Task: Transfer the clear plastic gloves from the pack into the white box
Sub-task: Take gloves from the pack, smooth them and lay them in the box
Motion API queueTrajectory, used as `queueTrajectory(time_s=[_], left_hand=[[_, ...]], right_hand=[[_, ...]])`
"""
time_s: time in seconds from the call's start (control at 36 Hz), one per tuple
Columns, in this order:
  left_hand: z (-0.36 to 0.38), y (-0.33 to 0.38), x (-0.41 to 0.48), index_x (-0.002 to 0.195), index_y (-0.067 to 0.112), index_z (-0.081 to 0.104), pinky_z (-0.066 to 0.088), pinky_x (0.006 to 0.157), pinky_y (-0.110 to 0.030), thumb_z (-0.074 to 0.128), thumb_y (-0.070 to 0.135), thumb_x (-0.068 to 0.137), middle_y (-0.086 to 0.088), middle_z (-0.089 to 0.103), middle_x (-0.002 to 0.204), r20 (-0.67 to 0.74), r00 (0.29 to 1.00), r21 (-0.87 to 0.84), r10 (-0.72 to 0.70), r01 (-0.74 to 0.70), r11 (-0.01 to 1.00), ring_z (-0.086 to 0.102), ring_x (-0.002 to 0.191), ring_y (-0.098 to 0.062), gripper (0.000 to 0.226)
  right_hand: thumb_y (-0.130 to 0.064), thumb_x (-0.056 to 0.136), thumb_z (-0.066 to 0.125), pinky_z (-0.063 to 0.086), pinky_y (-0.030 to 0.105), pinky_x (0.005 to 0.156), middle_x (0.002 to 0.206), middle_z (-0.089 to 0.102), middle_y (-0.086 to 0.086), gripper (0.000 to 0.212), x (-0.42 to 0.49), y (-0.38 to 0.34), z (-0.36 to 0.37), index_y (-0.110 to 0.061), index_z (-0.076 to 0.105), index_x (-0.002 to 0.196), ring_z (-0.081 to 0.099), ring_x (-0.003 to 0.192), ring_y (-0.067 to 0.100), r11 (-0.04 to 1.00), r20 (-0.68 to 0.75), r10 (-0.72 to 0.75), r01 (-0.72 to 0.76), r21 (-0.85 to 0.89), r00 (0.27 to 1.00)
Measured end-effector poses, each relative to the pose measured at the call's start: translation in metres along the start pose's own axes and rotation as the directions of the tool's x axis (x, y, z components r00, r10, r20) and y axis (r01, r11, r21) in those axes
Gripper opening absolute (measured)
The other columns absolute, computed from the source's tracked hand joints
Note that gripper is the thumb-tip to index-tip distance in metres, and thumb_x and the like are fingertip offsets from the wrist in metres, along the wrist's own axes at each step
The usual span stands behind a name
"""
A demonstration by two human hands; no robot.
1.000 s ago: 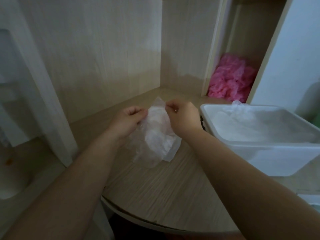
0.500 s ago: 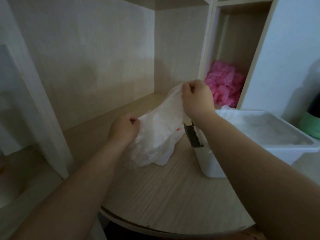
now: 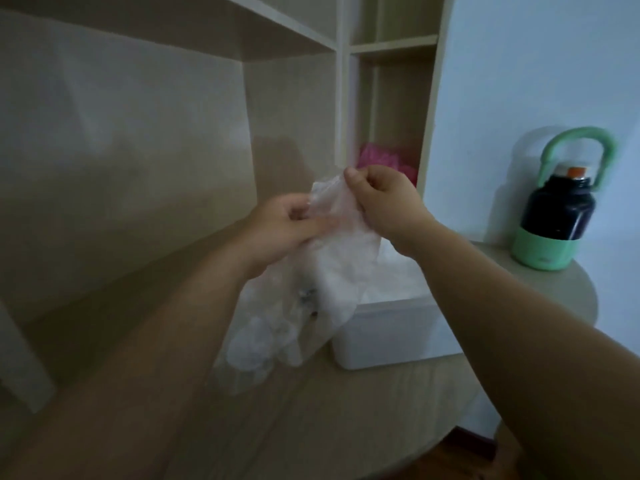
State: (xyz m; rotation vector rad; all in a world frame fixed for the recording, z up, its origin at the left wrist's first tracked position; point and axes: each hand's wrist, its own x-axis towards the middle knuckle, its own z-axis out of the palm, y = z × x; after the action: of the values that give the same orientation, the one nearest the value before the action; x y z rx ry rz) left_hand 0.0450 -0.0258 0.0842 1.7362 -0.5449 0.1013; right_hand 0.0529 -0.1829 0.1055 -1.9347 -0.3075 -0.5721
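A crumpled clear plastic pack of gloves (image 3: 294, 306) hangs in the air above the wooden desk, its lower end near the desk top. My right hand (image 3: 384, 199) pinches the pack's top edge. My left hand (image 3: 280, 226) grips the plastic just below and to the left of that. The white box (image 3: 391, 330) stands on the desk behind and to the right of the pack, under my right forearm, with clear plastic showing inside it. The picture is blurred by motion.
A dark bottle with a green base and green handle (image 3: 557, 216) stands on the desk's right end by the blue wall. Pink crumpled material (image 3: 374, 159) lies in the shelf niche behind my hands. Wooden panels enclose the desk (image 3: 346, 410) at left and back.
Both hands have lifted the pack off the desk and carried it up and right, toward the box. The view has swung right, bringing the bottle in.
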Motion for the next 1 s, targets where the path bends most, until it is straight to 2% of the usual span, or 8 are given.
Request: queueTrajectory(time_s=[0.14,0.22,0.42,0.56,0.69,0.83,0.92,1.0], left_hand=[[-0.002,-0.004,0.014,0.079,0.018,0.068,0.033,0.054,-0.024,0.07,0.027,0.073,0.01,0.056,0.057,-0.079,0.996,-0.005,-0.051,0.051,0.999,0.042,0.054,-0.008,0.011],[-0.003,-0.001,0.019,0.076,0.021,0.067,0.036,0.05,-0.019,0.071,0.023,0.077,0.012,0.06,0.056,-0.093,0.994,0.092,-0.049,0.057,0.994,0.046,0.049,-0.004,0.004],[-0.003,0.009,0.023,0.075,0.017,0.07,0.034,0.052,-0.025,0.068,0.021,0.083,0.003,0.062,0.064,-0.09,0.993,0.106,-0.073,0.083,0.991,0.042,0.063,-0.021,0.009],[-0.002,0.015,0.031,0.081,0.016,0.07,0.046,0.062,-0.025,0.065,0.017,0.088,0.002,0.068,0.071,-0.083,0.993,0.055,-0.083,0.088,0.995,0.057,0.069,-0.015,0.009],[-0.002,0.016,0.046,0.085,0.015,0.072,0.047,0.065,-0.02,0.071,0.027,0.084,0.009,0.067,0.069,-0.173,0.984,0.411,0.048,0.028,0.911,0.061,0.066,-0.006,0.012],[0.015,0.022,0.05,0.133,0.029,0.052,0.033,0.102,-0.041,0.061,0.042,0.088,-0.003,0.05,0.133,-0.218,0.952,0.907,0.217,0.116,0.404,0.042,0.125,-0.029,0.047],[0.038,0.027,0.04,0.131,0.026,0.055,0.033,0.096,-0.032,0.055,0.035,0.093,-0.004,0.05,0.13,-0.125,0.924,0.879,0.361,-0.065,0.472,0.044,0.12,-0.026,0.039],[0.055,0.022,0.033,0.118,0.019,0.066,0.037,0.078,-0.022,0.056,0.029,0.094,0.001,0.059,0.112,0.101,0.97,0.734,0.223,-0.224,0.641,0.054,0.101,-0.012,0.028]], right_hand=[[-0.032,0.085,0.068,0.037,0.022,0.042,0.055,0.054,-0.005,0.032,-0.002,0.006,-0.031,-0.008,0.065,0.105,0.041,0.041,0.009,0.972,0.205,0.127,-0.162,0.167,0.971],[-0.025,0.084,0.07,0.04,0.022,0.045,0.054,0.049,0.001,0.025,-0.003,0.009,-0.039,-0.003,0.068,0.096,0.04,0.047,0.011,0.972,0.347,0.198,-0.23,0.055,0.917],[-0.035,0.092,0.058,0.058,0.038,0.081,0.098,0.07,0.015,0.032,0.002,0.014,-0.042,-0.004,0.065,0.096,0.069,0.09,0.029,0.872,0.149,0.294,-0.329,0.363,0.944],[-0.038,0.075,0.073,0.057,0.035,0.076,0.102,0.065,0.02,0.064,-0.001,0.009,-0.051,0.0,0.055,0.124,0.065,0.085,0.036,0.786,0.354,0.205,-0.369,0.496,0.912],[-0.006,0.082,0.069,0.04,0.02,0.045,0.064,0.059,0.011,0.014,-0.002,0.006,-0.06,0.002,0.066,0.094,0.049,0.045,0.013,0.901,0.171,0.354,-0.384,0.201,0.92],[-0.018,0.089,0.062,0.028,0.013,0.032,0.058,0.045,0.006,0.019,-0.002,0.023,-0.072,-0.005,0.056,0.076,0.036,0.041,0.013,0.829,0.024,0.553,-0.548,-0.115,0.833],[-0.014,0.092,0.055,0.032,0.019,0.038,0.055,0.045,0.008,0.027,-0.005,0.039,-0.078,-0.003,0.053,0.068,0.038,0.043,0.017,0.762,-0.015,0.59,-0.563,-0.321,0.807],[-0.005,0.09,0.053,0.038,0.024,0.047,0.061,0.048,0.008,0.027,-0.006,0.05,-0.083,-0.006,0.046,0.064,0.044,0.05,0.017,0.718,-0.031,0.627,-0.593,-0.365,0.779]])
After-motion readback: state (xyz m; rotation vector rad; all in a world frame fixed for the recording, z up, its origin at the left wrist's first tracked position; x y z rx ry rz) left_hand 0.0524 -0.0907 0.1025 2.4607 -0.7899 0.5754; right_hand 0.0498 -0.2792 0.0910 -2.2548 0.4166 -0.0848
